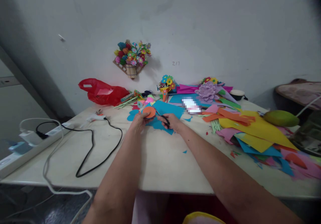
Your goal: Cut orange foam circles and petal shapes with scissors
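"Which way do the scissors (163,117) point?"

"Away from the person and to the left. Their long axis runs diagonally, from dark handles at the near right to narrow blades at the far left."

"Who is holding them?"

"The right hand (172,121), its fingers curled around the handles."

"And the left hand (140,119)?"

"It pinches an orange disc (149,111) by its near edge. The disc is round, so it has no long axis; its flat face is turned up."

"Where are these things?"

"Between the two hands, above a blue sheet (173,108) on the pale table (165,163). The disc sits just left of the blades; whether they touch it, I cannot tell. Blue pieces (132,115) lie just left of the disc."
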Available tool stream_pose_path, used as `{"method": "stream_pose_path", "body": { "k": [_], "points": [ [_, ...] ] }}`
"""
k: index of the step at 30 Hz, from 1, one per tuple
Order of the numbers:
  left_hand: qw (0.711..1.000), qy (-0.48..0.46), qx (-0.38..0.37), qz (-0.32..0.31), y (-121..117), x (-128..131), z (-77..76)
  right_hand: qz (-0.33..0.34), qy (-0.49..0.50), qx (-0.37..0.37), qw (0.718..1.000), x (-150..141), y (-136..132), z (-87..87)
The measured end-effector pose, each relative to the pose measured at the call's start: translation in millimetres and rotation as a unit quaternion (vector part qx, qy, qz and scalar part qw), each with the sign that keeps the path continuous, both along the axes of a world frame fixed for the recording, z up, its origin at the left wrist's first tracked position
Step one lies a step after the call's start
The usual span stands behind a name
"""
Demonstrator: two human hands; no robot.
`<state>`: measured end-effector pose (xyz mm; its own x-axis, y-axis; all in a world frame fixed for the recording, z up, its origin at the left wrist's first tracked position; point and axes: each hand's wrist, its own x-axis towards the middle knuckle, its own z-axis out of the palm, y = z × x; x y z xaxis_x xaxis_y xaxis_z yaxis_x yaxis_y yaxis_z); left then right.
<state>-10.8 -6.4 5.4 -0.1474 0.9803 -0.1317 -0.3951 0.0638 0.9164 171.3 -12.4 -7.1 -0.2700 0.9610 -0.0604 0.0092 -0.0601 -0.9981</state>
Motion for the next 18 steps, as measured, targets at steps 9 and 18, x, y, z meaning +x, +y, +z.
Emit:
{"method": "stream_pose_path", "body": {
  "k": [9, 18],
  "points": [
    [1.0, -0.007, -0.002, -0.012, 4.5, -3.1, -3.9, -0.005, -0.008, 0.01, 1.0, -1.1, -5.0, 3.4],
    [1.0, -0.012, 0.007, -0.019, 6.9, -6.2, -6.9, -0.012, -0.033, 0.013, 0.999, -2.1, -8.4, 6.9]
  ]
}}
